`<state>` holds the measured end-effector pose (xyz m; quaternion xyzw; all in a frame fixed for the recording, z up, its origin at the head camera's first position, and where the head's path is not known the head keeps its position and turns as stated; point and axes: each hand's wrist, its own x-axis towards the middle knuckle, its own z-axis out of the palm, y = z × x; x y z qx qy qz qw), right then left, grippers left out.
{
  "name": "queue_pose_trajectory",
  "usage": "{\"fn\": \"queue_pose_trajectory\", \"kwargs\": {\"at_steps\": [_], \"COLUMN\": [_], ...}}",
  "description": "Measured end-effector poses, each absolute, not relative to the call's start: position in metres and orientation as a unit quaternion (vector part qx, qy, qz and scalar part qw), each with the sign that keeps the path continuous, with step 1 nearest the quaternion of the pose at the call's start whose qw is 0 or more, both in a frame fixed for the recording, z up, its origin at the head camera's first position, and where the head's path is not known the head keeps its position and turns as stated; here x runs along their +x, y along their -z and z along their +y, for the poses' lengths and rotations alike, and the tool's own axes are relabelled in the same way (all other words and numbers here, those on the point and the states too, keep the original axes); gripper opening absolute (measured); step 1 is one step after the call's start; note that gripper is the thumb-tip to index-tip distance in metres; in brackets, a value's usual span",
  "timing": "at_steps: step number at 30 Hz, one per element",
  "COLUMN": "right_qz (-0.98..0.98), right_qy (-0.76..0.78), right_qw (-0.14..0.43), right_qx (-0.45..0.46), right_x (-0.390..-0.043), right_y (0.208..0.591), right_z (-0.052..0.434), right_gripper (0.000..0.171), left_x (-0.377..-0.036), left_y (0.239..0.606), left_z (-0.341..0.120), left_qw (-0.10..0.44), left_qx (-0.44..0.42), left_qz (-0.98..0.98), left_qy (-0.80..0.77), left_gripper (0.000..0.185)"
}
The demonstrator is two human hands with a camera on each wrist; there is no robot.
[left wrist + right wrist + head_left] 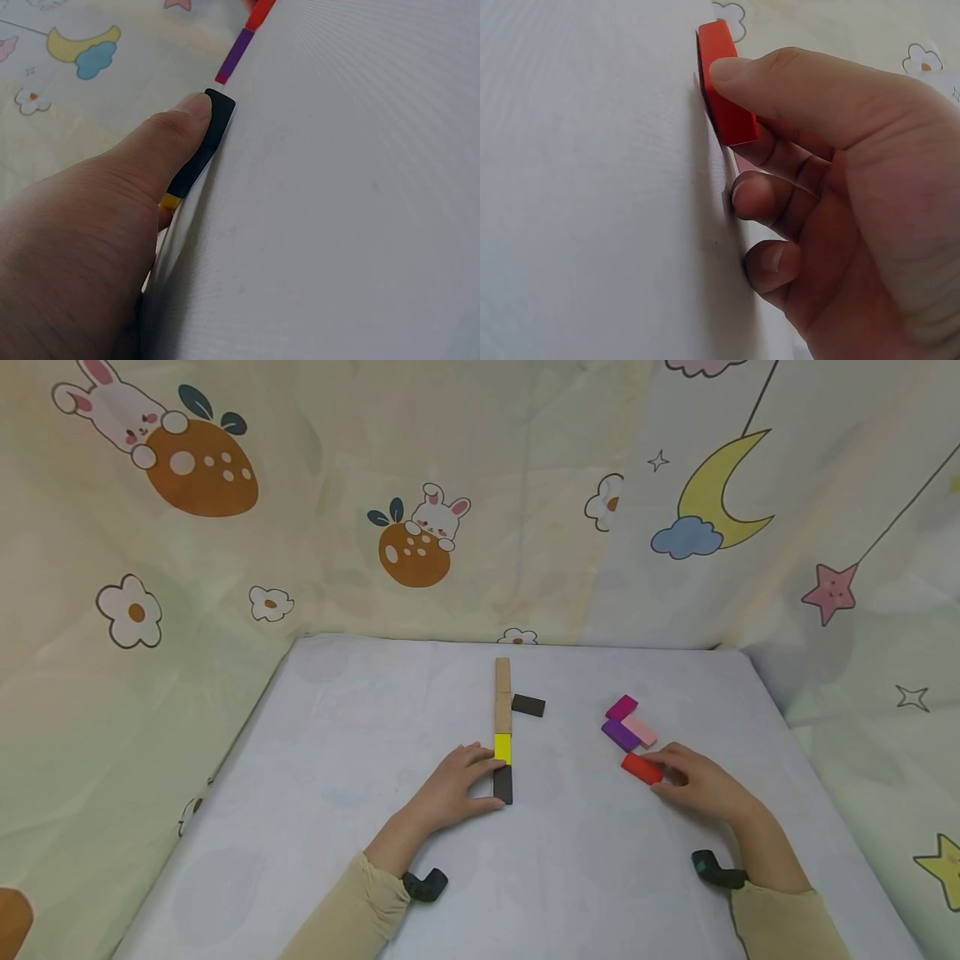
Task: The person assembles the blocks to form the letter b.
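Note:
A straight row of blocks lies mid-table: two wooden blocks, a yellow block and a black block at the near end. My left hand holds that black block, thumb against its side and fingertips at its left edge. To the right, my right hand pinches a red block that lies on the cloth. In the right wrist view the thumb sits on the red block with the other fingers curled beside it.
A loose black block lies just right of the wooden ones. Magenta, pink and purple blocks cluster beyond the red one. The white-covered table is hemmed by patterned curtains on three sides.

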<state>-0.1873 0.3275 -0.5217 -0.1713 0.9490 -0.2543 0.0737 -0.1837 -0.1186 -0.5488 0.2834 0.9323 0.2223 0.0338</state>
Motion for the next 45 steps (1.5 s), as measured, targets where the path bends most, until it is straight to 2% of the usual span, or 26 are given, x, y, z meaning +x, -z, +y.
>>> {"fn": "queue_pose_trajectory", "kwargs": {"at_steps": [14, 27, 34, 40, 45], "right_qz": [0.923, 0.913, 0.910, 0.912, 0.921], "right_qy": [0.330, 0.385, 0.389, 0.390, 0.374], "right_qw": [0.074, 0.048, 0.060, 0.082, 0.079], "right_qx": [-0.181, -0.128, -0.129, -0.096, -0.079], "right_x": [-0.188, -0.202, -0.221, -0.235, -0.243], "right_y": [0.524, 0.511, 0.511, 0.512, 0.515], "right_z": [0.323, 0.278, 0.252, 0.231, 0.217], "right_gripper": [0.042, 0.045, 0.044, 0.043, 0.043], "left_x": [-0.182, -0.183, -0.182, -0.182, -0.183], "left_y": [0.551, 0.552, 0.549, 0.548, 0.548], "left_z": [-0.118, -0.117, -0.117, -0.117, -0.118], "left_qw": [0.032, 0.032, 0.034, 0.040, 0.036], "left_qx": [0.287, 0.288, 0.285, 0.284, 0.285], "left_qz": [0.931, 0.930, 0.931, 0.932, 0.933], "left_qy": [-0.221, -0.225, -0.224, -0.222, -0.216], "left_gripper": [0.067, 0.067, 0.066, 0.067, 0.067]}}
